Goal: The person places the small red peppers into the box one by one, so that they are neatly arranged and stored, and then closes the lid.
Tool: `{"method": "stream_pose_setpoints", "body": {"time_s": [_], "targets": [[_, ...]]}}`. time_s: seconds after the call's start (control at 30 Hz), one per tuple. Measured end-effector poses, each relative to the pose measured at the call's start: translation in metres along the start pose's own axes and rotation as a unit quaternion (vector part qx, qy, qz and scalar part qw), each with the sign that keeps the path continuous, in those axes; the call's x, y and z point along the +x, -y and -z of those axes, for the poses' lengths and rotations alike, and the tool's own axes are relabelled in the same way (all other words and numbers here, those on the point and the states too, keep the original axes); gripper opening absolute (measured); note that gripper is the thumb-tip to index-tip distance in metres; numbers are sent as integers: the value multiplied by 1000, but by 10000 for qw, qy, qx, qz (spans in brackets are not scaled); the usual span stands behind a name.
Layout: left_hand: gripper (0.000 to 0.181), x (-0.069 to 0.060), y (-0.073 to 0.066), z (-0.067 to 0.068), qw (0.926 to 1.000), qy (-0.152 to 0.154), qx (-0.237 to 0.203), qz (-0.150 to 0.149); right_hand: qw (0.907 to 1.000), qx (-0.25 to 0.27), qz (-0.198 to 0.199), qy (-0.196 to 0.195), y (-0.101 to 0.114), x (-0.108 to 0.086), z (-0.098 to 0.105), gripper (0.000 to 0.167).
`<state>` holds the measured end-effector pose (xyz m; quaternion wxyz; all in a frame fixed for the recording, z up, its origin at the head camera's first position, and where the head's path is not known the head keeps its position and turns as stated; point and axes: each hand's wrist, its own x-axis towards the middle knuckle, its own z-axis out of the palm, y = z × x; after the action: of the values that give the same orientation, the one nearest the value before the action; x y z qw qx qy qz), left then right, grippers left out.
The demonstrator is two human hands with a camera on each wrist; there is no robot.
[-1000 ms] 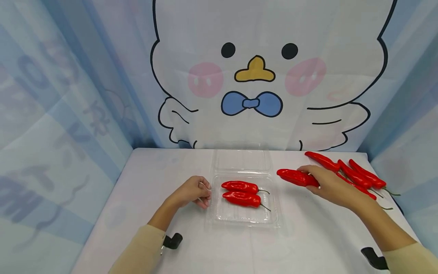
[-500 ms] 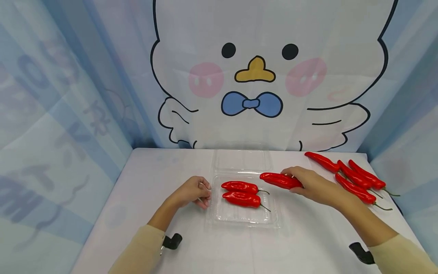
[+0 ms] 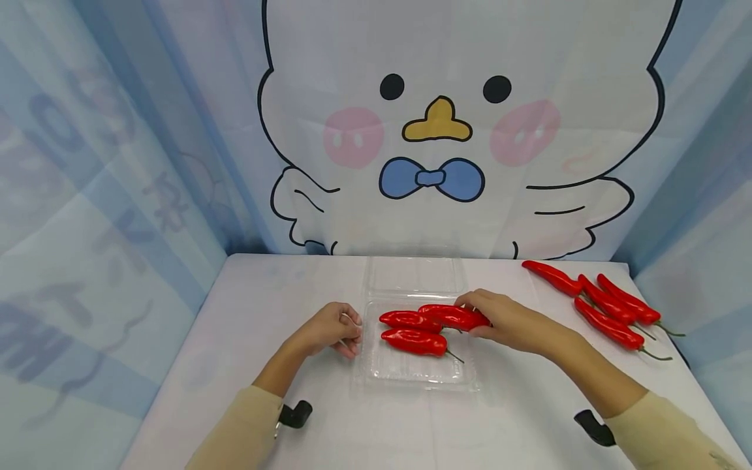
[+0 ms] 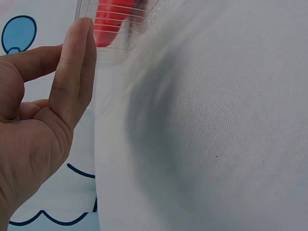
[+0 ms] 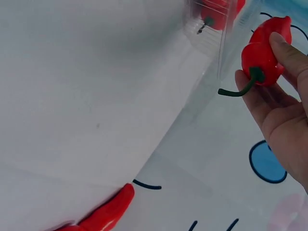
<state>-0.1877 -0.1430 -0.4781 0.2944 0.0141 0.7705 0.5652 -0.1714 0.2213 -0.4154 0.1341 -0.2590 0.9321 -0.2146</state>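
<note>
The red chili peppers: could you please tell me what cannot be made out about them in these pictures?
Head view: the stem end of the held red chili pepper, hidden by the right hand.
Head view: part of the rear boxed red chili pepper, covered by the held one.
Left wrist view: the rest of the boxed red chili pepper, cut off by the top edge.
Right wrist view: the loose red chili peppers, cut short by the bottom edge.

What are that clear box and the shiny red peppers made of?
The clear box: probably thin, glossy plastic, since it is see-through with molded ridges and bright glints. The red peppers: smooth, glossy, with white highlights; perhaps real flesh, perhaps plastic imitations; the look leaves it open.
</note>
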Motion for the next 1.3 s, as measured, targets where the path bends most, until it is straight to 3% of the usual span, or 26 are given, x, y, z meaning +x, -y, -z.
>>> {"method": "stream_pose_setpoints", "body": {"time_s": [0.77,1.3], "targets": [[15,3,1,1,10000,-18,60,57,9969,124,361,693,31,26,-35,47],[13,1,-2,-1,9998,-47,169,13,9972,3,429,618,45,29,-38,47]]}}
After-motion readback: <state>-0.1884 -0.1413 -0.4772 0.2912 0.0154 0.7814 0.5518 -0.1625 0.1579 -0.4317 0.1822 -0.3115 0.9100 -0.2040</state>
